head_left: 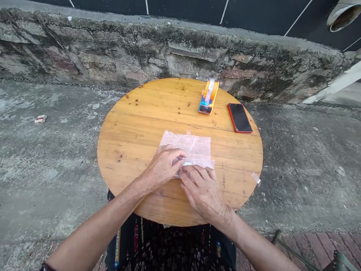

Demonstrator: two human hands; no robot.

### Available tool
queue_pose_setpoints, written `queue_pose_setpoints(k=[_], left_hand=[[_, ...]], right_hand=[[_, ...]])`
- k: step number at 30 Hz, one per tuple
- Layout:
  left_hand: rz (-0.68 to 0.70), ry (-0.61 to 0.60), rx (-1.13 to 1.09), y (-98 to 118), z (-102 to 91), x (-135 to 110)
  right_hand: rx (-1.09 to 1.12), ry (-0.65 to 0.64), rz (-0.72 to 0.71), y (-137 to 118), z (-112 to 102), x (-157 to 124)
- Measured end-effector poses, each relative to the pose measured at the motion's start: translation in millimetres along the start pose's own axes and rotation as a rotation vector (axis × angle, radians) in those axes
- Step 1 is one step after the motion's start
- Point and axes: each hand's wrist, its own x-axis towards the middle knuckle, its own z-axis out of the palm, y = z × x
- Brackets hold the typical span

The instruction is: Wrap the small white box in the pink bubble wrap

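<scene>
A translucent pinkish sheet that looks like bubble wrap [194, 145] lies flat near the middle of the round wooden table [129, 146]. My left hand [166, 162] is over its near left part, thumb and fingers closed at the near edge. My right hand [203, 188] meets it from the right, with bent fingertips pressed on that same near edge. Between the fingertips shows a bit of something pale [187, 163], mostly hidden by the hands and the wrap. A short strip of tape [188, 132] shows at the sheet's far edge.
An orange and blue tape dispenser [209, 96] stands toward the table's far side. To its right lies a red-cased phone [240, 117]. A piece of clear tape [256, 178] sticks out over the right rim. Behind the table runs a rough stone wall base [126, 56].
</scene>
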Motion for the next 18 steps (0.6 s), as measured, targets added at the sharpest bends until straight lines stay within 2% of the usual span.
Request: queue_pose_setpoints(k=[4,7,10,11,14,16,18], left_hand=[[0.026,0.09,0.094,-2.6,-4.9,-7.1],[0.0,0.324,0.147,-5.4,-8.2,-29.8],[-0.185,0.591,0.12,-7.7,-5.3,-66.5],[-0.274,0.612,0.054,-8.2,-3.3,-78.7],[-0.552,0.508,-0.333,-9.3,1.2,-104.2],[-0.683,0.408,-0.527,-10.2,-0.3,-108.2],[-0.764,0.335,-0.62,-11.6,-5.2,-103.7]], right_hand=[[-0.074,-0.085,0.015,-3.5,-2.9,1.5],[-0.086,-0.106,0.02,-4.2,-5.4,4.3],[-0.073,-0.108,0.013,-3.3,-6.4,7.4],[-0.063,-0.111,0.01,-3.1,-6.4,8.1],[-0.038,-0.107,0.011,-3.3,-5.5,9.4],[-0.037,-0.092,0.018,-3.9,-4.0,9.6],[-0.039,-0.08,0.018,-4.3,-2.4,9.6]])
